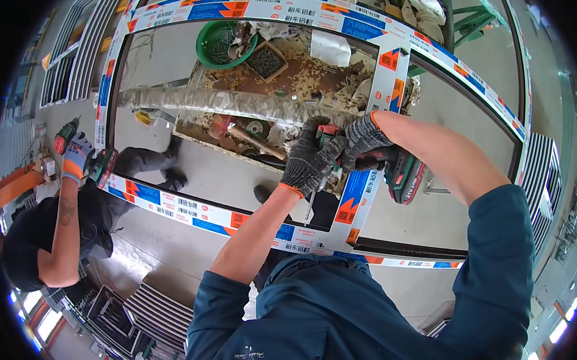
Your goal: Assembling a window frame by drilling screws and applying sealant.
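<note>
My right hand point(367, 143), in a grey knit glove, is wrapped round the grip of a cordless drill point(404, 178) with a red, green and black body. My left hand point(310, 160), gloved alike, is closed round the drill's front end, its fingers partly hiding the chuck. A long thin bit point(309, 208) points down from there toward the near rail of a large aluminium frame point(267, 232), which is wrapped in printed white, blue and orange film. Whether the tip touches the rail I cannot tell. The frame's upright bar point(362, 199) runs just right of the bit.
Beneath the frame a worn workbench point(292, 90) carries a green bowl point(207, 44) of screws, a box of screws point(266, 62) and a hammer point(258, 142). A padded bar point(215, 101) crosses under it. At left a co-worker's gloved hand point(78, 155) grips another drill point(102, 167).
</note>
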{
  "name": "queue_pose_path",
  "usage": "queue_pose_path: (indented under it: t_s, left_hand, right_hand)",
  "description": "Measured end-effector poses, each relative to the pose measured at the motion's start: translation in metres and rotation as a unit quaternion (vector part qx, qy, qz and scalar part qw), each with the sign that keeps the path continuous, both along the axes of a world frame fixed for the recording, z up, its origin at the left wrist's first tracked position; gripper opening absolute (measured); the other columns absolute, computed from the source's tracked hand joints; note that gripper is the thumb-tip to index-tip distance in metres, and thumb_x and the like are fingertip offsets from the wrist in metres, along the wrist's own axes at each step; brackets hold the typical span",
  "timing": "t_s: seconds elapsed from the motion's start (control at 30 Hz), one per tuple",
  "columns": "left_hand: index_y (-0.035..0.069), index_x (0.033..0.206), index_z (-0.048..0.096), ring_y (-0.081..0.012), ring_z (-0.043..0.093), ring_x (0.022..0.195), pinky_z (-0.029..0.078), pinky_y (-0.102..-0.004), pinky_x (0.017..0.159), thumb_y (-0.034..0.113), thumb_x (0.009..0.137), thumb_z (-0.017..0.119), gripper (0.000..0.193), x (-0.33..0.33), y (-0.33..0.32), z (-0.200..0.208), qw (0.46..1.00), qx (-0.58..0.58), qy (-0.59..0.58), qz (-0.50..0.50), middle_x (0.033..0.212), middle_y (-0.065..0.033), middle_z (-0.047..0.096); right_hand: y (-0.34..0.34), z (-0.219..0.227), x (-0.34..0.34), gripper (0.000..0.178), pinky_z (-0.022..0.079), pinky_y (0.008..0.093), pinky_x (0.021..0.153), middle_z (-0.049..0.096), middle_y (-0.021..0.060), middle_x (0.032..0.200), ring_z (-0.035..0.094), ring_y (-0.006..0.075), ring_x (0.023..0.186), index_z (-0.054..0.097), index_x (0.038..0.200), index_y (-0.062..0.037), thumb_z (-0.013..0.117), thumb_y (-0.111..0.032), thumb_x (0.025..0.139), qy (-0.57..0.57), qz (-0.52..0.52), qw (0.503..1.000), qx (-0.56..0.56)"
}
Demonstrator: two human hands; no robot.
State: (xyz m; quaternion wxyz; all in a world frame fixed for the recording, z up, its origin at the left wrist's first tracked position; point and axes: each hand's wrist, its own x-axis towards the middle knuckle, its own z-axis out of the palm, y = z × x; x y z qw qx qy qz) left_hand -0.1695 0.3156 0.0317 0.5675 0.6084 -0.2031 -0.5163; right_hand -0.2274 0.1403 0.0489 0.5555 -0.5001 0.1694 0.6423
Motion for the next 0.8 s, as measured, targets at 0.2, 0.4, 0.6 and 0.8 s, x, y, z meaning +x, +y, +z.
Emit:
queue_pose_path:
  t_s: [0.2, 0.4, 0.6, 0.8]
  left_hand:
    - [0.004, 0.123, 0.044, -0.0121, 0.057, 0.087, 0.05, -0.028, 0.076, 0.022, 0.083, 0.07, 0.051, -0.002, 0.001, -0.002, 0.999, -0.008, 0.0, 0.031, 0.1, -0.0064, 0.061]
    - [0.007, 0.127, 0.042, -0.0141, 0.056, 0.098, 0.048, -0.0295, 0.085, 0.018, 0.085, 0.07, 0.052, -0.003, 0.002, 0.009, 0.999, 0.002, 0.043, 0.016, 0.111, -0.0068, 0.058]
    - [0.006, 0.128, 0.041, -0.0141, 0.056, 0.099, 0.048, -0.0295, 0.085, 0.019, 0.085, 0.07, 0.053, -0.008, 0.009, -0.001, 0.998, -0.01, 0.04, 0.048, 0.112, -0.0072, 0.057]
    - [0.002, 0.124, 0.043, -0.0151, 0.058, 0.092, 0.049, -0.0293, 0.082, 0.022, 0.08, 0.073, 0.056, -0.003, 0.007, 0.005, 1.0, -0.004, -0.009, 0.006, 0.105, -0.0092, 0.059]
  right_hand:
    - [0.003, 0.006, 0.002, 0.009, 0.043, 0.0323, 0.045, 0.055, 0.0043, 0.058, 0.051, 0.0153, 0.048, 0.061, 0.076, -0.0094, 0.068, -0.014, 0.08, -0.008, -0.004, 1.0, 0.016]
    - [0.004, 0.004, -0.002, 0.008, 0.044, 0.0322, 0.045, 0.054, 0.0038, 0.058, 0.051, 0.0152, 0.048, 0.061, 0.08, -0.0099, 0.069, -0.012, 0.08, 0.017, -0.015, 1.0, -0.01]
    - [0.007, 0.004, 0.0, 0.011, 0.043, 0.0312, 0.043, 0.055, 0.0033, 0.058, 0.051, 0.015, 0.047, 0.061, 0.086, -0.0108, 0.069, -0.012, 0.079, 0.019, -0.004, 1.0, -0.011]
    - [0.007, 0.012, -0.003, 0.01, 0.043, 0.0306, 0.043, 0.055, 0.0033, 0.058, 0.05, 0.0147, 0.047, 0.062, 0.084, -0.0106, 0.069, -0.014, 0.079, -0.026, 0.003, 1.0, -0.017]
